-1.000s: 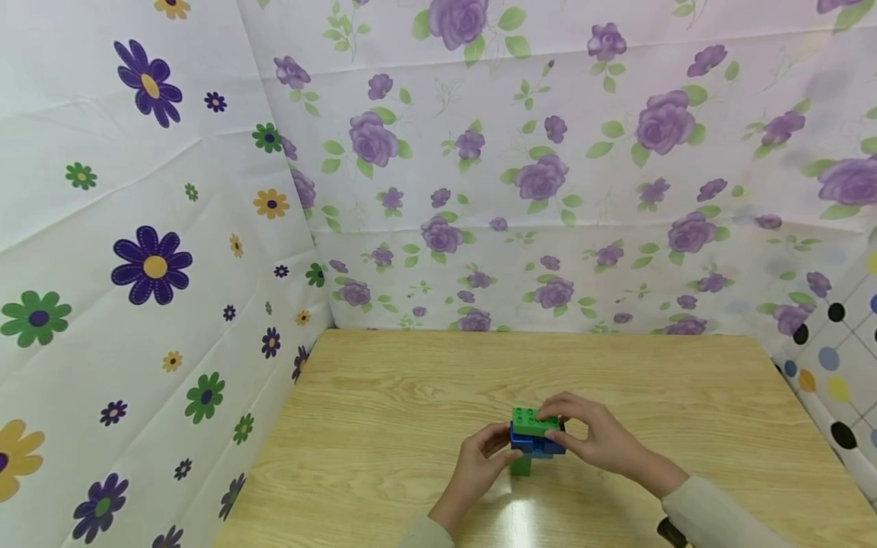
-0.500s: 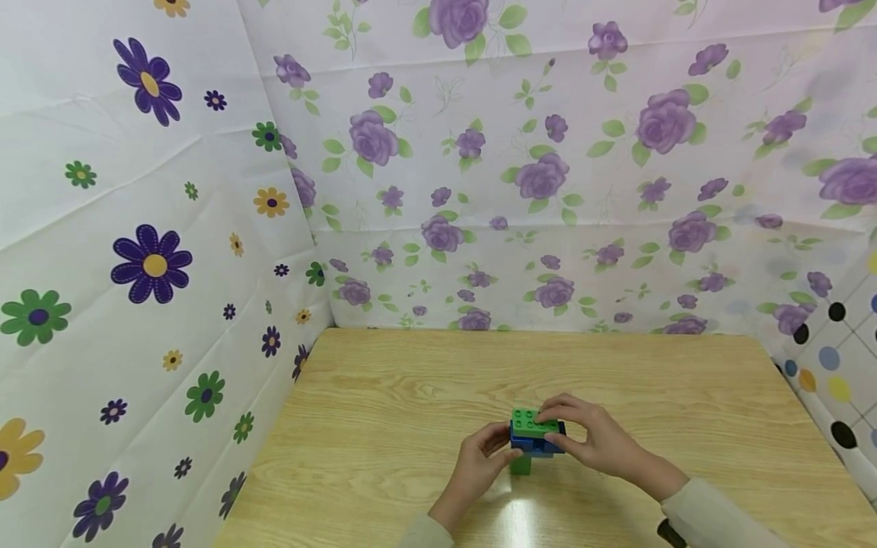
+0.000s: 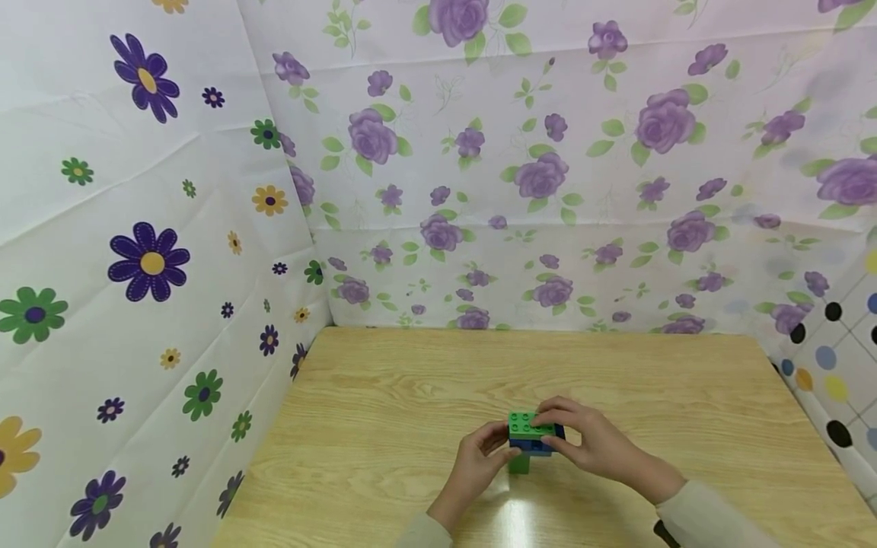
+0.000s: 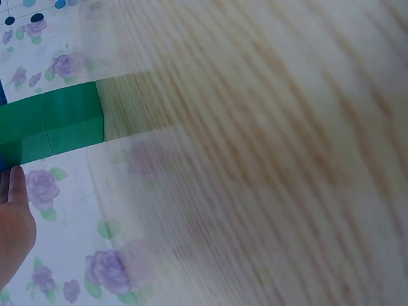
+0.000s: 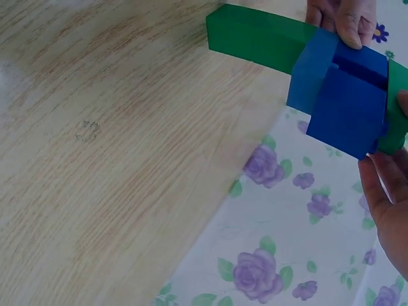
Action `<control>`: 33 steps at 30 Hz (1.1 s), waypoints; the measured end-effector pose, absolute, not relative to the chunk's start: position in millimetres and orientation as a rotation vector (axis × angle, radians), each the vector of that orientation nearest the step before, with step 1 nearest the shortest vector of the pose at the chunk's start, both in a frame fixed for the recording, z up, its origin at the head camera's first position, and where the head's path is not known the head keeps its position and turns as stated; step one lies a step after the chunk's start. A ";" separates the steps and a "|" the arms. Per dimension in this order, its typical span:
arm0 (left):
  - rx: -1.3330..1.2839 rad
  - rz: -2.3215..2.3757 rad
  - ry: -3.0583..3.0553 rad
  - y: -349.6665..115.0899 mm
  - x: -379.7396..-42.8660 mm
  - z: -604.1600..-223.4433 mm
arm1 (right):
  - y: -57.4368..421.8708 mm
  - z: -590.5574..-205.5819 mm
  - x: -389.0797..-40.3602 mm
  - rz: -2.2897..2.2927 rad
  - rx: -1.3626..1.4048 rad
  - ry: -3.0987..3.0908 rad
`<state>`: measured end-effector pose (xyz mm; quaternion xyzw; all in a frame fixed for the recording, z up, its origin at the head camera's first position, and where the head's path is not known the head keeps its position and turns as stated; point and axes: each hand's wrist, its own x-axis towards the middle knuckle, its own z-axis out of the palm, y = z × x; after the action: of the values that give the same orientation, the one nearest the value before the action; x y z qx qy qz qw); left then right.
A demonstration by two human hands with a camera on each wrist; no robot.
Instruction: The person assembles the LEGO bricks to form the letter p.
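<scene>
A stack of toy building bricks stands near the front of the table. Its base is a narrow green column (image 3: 519, 465) (image 5: 255, 38), with a lighter blue brick (image 5: 309, 71) above it. Dark blue bricks (image 3: 530, 445) (image 5: 347, 109) come on top of that. A studded green brick (image 3: 524, 425) (image 5: 398, 105) forms the top layer. My left hand (image 3: 475, 463) (image 5: 347, 16) grips the blue bricks at their left side, thumb in front. My right hand (image 3: 603, 443) (image 5: 390, 210) pinches the top green brick's right end between thumb and fingers, hiding some studs.
The wooden table (image 3: 384, 396) carries the stack, and light reflects off its front. A purple-flowered cloth (image 3: 438, 152) hangs behind, a daisy-print cloth (image 3: 82, 228) at the left. A dark object (image 3: 664, 533) shows beneath the right sleeve (image 3: 712, 517).
The top green brick has shifted slightly down and left and now sits closer over the blue bricks. My right hand moved with it, while the left kept its hold.
</scene>
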<state>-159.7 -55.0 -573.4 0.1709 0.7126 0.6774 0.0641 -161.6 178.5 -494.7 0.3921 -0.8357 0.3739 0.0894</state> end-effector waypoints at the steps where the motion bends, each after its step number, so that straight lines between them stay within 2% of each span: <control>1: 0.517 2.047 2.150 -54.9 -159.9 -573.5 | 178.3 -494.8 -161.4 1.097 1.166 -2.494; 33: 0.586 2.043 2.198 -54.6 -157.2 -572.2 | 172.6 -506.6 -147.8 0.908 1.063 -2.438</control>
<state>-157.2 -54.6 -572.2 0.1916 0.7183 0.6676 0.0417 -147.8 172.6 -506.6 0.3730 -0.8557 0.3186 0.1650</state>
